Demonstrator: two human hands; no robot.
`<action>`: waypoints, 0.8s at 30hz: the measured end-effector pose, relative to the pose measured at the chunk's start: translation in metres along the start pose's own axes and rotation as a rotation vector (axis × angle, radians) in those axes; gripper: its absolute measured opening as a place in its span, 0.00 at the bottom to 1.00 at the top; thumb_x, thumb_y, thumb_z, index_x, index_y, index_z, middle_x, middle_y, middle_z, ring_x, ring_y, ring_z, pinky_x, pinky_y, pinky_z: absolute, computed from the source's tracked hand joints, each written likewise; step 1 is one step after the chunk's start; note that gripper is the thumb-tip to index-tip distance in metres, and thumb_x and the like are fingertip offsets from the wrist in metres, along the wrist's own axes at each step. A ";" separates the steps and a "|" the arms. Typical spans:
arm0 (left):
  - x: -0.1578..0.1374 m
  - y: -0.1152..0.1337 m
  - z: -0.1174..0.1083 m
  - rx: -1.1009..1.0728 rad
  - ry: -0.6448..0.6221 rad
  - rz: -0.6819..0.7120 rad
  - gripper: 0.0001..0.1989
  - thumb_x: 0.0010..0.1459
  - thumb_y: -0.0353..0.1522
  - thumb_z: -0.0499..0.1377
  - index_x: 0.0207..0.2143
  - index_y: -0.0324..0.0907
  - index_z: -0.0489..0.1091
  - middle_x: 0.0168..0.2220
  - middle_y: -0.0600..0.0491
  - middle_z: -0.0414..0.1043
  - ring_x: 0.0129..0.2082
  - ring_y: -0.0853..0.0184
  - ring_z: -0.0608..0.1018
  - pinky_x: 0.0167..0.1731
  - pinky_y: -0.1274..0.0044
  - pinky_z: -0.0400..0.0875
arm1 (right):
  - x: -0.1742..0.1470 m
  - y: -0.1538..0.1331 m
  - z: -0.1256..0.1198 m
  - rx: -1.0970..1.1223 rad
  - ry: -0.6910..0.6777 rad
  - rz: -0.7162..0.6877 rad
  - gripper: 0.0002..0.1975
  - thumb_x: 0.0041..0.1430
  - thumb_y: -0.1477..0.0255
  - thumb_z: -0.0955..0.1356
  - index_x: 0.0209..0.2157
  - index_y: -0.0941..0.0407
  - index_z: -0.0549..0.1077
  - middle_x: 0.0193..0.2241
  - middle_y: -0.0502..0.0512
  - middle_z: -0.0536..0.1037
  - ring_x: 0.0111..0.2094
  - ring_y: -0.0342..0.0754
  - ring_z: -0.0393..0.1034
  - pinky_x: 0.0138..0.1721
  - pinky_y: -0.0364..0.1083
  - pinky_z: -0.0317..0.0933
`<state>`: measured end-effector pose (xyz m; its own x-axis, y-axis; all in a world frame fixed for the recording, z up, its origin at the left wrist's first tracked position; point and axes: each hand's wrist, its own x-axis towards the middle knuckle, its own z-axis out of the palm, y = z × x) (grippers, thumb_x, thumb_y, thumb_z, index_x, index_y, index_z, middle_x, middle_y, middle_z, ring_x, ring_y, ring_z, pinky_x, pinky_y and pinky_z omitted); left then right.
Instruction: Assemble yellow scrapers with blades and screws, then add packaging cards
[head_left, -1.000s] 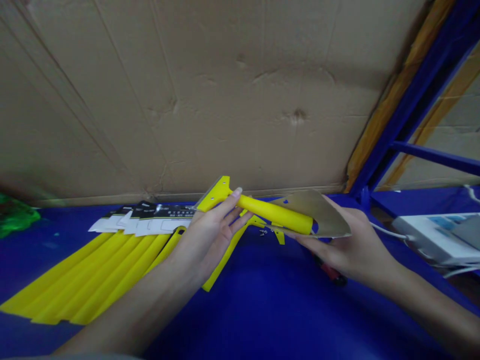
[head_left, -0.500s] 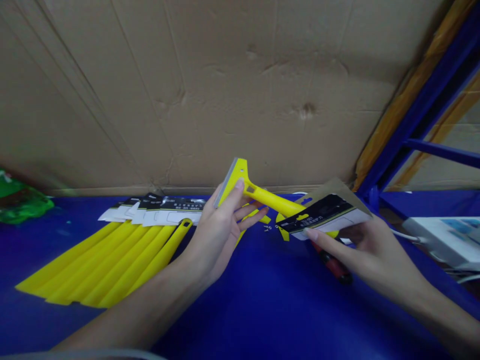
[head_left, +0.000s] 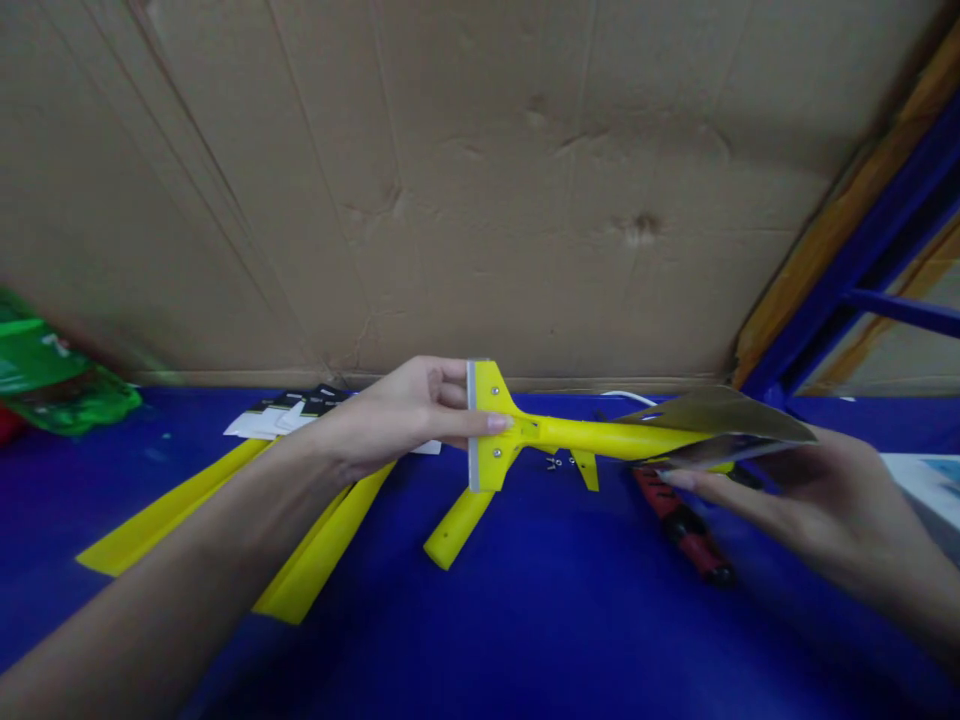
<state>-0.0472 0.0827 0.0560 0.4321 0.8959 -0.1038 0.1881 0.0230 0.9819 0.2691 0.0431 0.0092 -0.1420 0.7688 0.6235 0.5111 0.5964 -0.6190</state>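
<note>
A yellow scraper with a metal blade edge lies level in front of me, its wide head to the left. My left hand is closed on that head, thumb flat on its face. Around the handle's far end, my right hand grips a packaging card, seen nearly edge-on. Whether its fingers also touch the handle is hidden. Beneath the scraper on the blue table lie a yellow handle, a flat yellow piece and small screws. A red and black screwdriver-like tool rests below my right hand.
Several long yellow pieces with black-and-white cards lie at left, partly behind my forearm. A green-labelled bottle lies at far left. Cardboard rises behind the table. Right are a blue frame and white box.
The scraper has turned from slanted to nearly level, showing both screws on its head. The card has tilted edge-on and moved right with my right hand. The view has shifted slightly left.
</note>
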 end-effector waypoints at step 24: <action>0.004 -0.009 0.016 0.217 0.031 0.213 0.12 0.53 0.37 0.73 0.39 0.41 0.83 0.32 0.47 0.85 0.29 0.65 0.83 0.29 0.80 0.74 | 0.034 -0.033 0.017 0.472 -0.803 0.462 0.04 0.58 0.69 0.75 0.34 0.54 0.82 0.27 0.49 0.84 0.23 0.43 0.75 0.28 0.41 0.71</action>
<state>-0.0327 0.0787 0.0443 0.4556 0.8834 0.1094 0.2816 -0.2597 0.9237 0.2324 0.0533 0.0426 -0.6283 0.7692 -0.1164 0.3000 0.1015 -0.9485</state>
